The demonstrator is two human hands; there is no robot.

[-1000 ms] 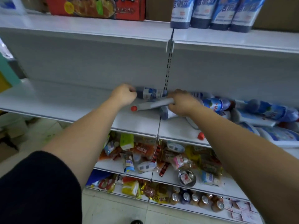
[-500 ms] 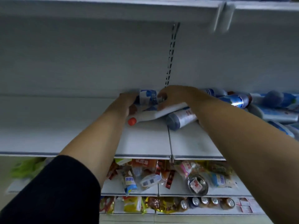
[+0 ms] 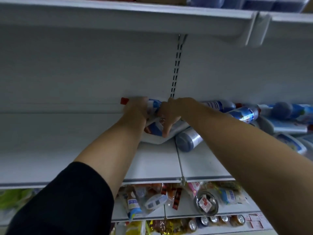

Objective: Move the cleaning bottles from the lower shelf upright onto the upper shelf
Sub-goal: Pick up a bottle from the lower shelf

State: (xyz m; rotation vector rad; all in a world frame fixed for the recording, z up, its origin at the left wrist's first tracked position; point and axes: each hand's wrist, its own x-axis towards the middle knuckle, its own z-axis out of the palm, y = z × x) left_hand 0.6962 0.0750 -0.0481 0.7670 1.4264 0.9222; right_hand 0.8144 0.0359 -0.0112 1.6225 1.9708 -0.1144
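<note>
White plastic, red-capped cleaning bottle (image 3: 153, 106) is lying horizontal at the rear of the lower shelf (image 3: 84, 141); left hand (image 3: 135, 112) fingers are curling round its neck. Right hand (image 3: 171, 114) fingers are clamping a flat white bottle (image 3: 152, 138) beside a cylindrical bottle (image 3: 188, 141).

Bottles (image 3: 243, 114) on lower shelf (image 3: 67, 141), right side

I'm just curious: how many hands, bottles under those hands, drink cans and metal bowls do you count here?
Hands: 2 (left hand, right hand)
Bottles under them: 2 (blue-labelled bottle, white bottle)
Drink cans: 5
Metal bowl: 1
Total: 10
</note>
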